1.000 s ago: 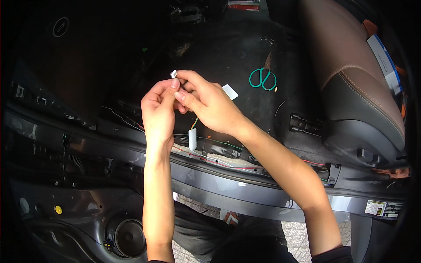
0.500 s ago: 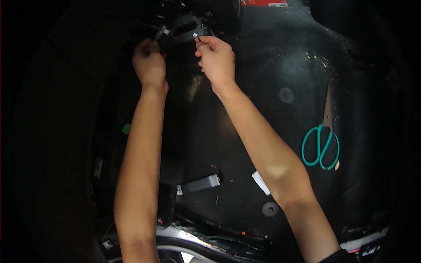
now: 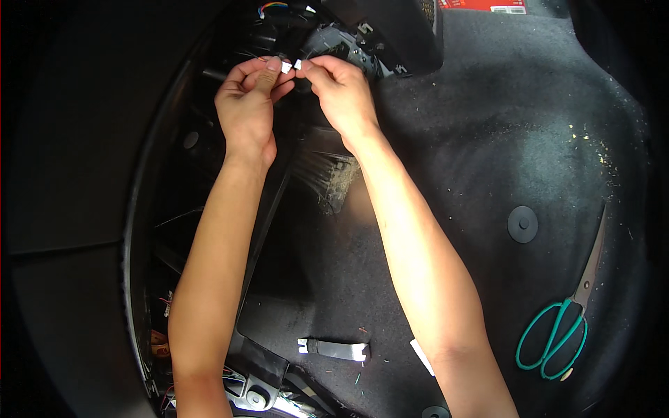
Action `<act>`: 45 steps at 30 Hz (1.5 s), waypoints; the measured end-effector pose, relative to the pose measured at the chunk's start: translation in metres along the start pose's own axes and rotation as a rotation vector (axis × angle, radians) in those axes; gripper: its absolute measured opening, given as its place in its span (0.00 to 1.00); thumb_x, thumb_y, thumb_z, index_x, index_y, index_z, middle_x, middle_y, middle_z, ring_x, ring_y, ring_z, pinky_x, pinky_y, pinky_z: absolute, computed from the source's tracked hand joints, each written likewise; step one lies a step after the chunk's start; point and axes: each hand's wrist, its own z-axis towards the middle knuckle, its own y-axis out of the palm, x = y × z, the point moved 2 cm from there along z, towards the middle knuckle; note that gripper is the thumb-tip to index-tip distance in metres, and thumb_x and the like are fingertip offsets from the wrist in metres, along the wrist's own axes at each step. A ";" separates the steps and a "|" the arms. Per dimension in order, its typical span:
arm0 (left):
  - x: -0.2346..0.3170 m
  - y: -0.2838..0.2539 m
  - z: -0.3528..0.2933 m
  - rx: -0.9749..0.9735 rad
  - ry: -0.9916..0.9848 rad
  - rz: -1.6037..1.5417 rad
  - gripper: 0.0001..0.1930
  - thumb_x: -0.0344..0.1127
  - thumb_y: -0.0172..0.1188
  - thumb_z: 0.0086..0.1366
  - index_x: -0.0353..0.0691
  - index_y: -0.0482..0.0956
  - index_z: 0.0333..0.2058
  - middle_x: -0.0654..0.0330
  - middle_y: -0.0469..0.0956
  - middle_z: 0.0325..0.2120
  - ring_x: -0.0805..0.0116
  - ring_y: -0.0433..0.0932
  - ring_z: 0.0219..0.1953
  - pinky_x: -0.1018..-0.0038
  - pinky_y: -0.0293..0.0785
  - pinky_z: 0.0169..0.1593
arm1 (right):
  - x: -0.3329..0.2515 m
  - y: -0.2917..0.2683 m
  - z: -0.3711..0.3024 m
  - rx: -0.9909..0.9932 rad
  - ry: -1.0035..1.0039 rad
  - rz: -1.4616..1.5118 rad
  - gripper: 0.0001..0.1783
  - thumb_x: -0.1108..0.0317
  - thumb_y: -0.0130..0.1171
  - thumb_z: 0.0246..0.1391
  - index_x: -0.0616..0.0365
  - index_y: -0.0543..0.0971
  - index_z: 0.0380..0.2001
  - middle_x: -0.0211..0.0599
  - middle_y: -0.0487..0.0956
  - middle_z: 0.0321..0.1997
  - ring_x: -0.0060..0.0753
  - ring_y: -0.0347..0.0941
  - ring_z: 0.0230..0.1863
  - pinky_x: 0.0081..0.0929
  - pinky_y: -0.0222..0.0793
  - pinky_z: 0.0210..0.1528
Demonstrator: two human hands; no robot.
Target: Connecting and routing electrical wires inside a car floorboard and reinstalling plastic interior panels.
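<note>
My left hand (image 3: pixel 247 111) pinches a small white wire connector (image 3: pixel 286 67) between thumb and fingers, with thin wires running off behind the fingers. Close to its right, my right hand (image 3: pixel 346 97) holds another small white connector (image 3: pixel 298 64) in its fingertips. The two connectors face each other with a narrow gap between them. Both hands are at the upper middle, in front of a dark opening with a metal bracket (image 3: pixel 341 43). A bundle of multicoloured wires (image 3: pixel 273 7) ends in a white plug above them.
Scissors with teal handles (image 3: pixel 554 341) lie on the dark carpet (image 3: pixel 460 174) at the right. A flat metal pry tool (image 3: pixel 338 350) lies below, between my forearms. A round grey disc (image 3: pixel 523 224) sits in the carpet. A red box (image 3: pixel 477 5) shows at the top.
My hands have come together, bringing the two connectors nearly tip to tip. The view has shifted, so the scissors and pry tool appear lower, and the picture is brighter.
</note>
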 end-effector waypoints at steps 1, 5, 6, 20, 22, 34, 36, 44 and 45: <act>0.002 0.003 -0.001 0.001 0.008 -0.005 0.09 0.27 0.60 0.65 0.31 0.74 0.41 0.53 0.82 0.36 0.64 0.83 0.39 0.71 0.82 0.47 | -0.001 -0.001 -0.003 -0.003 -0.009 -0.002 0.15 0.60 0.60 0.57 0.62 0.82 0.35 0.35 0.78 0.21 0.23 0.71 0.24 0.27 0.67 0.30; 0.004 0.005 -0.005 0.043 -0.011 -0.087 0.07 0.27 0.64 0.63 0.32 0.77 0.38 0.59 0.82 0.27 0.72 0.82 0.31 0.79 0.80 0.36 | -0.005 -0.005 -0.009 -0.040 -0.008 0.078 0.11 0.63 0.61 0.57 0.61 0.83 0.35 0.27 0.76 0.20 0.15 0.65 0.24 0.20 0.63 0.28; 0.003 0.004 -0.007 0.032 -0.011 -0.071 0.08 0.27 0.63 0.63 0.32 0.76 0.39 0.57 0.82 0.30 0.70 0.82 0.33 0.76 0.81 0.39 | -0.005 -0.006 -0.010 -0.049 -0.033 0.066 0.11 0.64 0.61 0.58 0.61 0.83 0.35 0.27 0.76 0.20 0.15 0.65 0.24 0.20 0.62 0.28; 0.000 -0.002 -0.012 0.106 -0.050 -0.170 0.07 0.27 0.64 0.63 0.32 0.76 0.38 0.56 0.82 0.30 0.71 0.82 0.31 0.78 0.82 0.34 | -0.003 -0.009 -0.006 -0.143 -0.147 0.140 0.06 0.76 0.65 0.54 0.63 0.82 0.37 0.32 0.84 0.31 0.16 0.77 0.33 0.13 0.70 0.37; 0.001 0.000 -0.014 0.102 -0.063 -0.174 0.08 0.27 0.64 0.62 0.31 0.76 0.38 0.56 0.82 0.30 0.71 0.82 0.31 0.78 0.82 0.35 | -0.002 -0.007 -0.004 -0.098 -0.196 0.128 0.06 0.74 0.66 0.53 0.62 0.83 0.35 0.34 0.84 0.30 0.18 0.78 0.30 0.17 0.71 0.33; 0.006 0.010 -0.015 0.191 -0.157 -0.226 0.07 0.25 0.62 0.63 0.30 0.74 0.39 0.53 0.81 0.33 0.70 0.82 0.31 0.78 0.83 0.36 | -0.028 -0.003 -0.021 0.199 -0.616 -0.321 0.05 0.71 0.66 0.47 0.56 0.83 0.30 0.36 0.79 0.27 0.42 0.78 0.26 0.34 0.72 0.27; 0.008 0.010 -0.015 0.199 -0.152 -0.224 0.07 0.25 0.62 0.63 0.30 0.74 0.39 0.53 0.80 0.33 0.70 0.82 0.30 0.78 0.83 0.37 | -0.027 -0.001 -0.019 0.173 -0.509 -0.227 0.06 0.69 0.67 0.48 0.57 0.83 0.32 0.36 0.79 0.26 0.35 0.78 0.25 0.28 0.72 0.28; 0.012 0.012 -0.017 0.178 -0.124 -0.183 0.09 0.25 0.62 0.63 0.29 0.73 0.40 0.55 0.81 0.31 0.71 0.82 0.30 0.77 0.83 0.36 | -0.017 -0.004 -0.006 0.014 -0.270 0.089 0.08 0.72 0.71 0.47 0.61 0.83 0.31 0.35 0.84 0.28 0.20 0.77 0.27 0.20 0.71 0.31; 0.012 0.011 -0.018 0.178 -0.125 -0.183 0.09 0.25 0.62 0.63 0.29 0.73 0.40 0.55 0.81 0.31 0.71 0.82 0.30 0.77 0.83 0.36 | -0.017 -0.004 -0.006 0.008 -0.257 0.074 0.08 0.72 0.71 0.46 0.62 0.83 0.30 0.35 0.84 0.28 0.20 0.77 0.27 0.20 0.71 0.31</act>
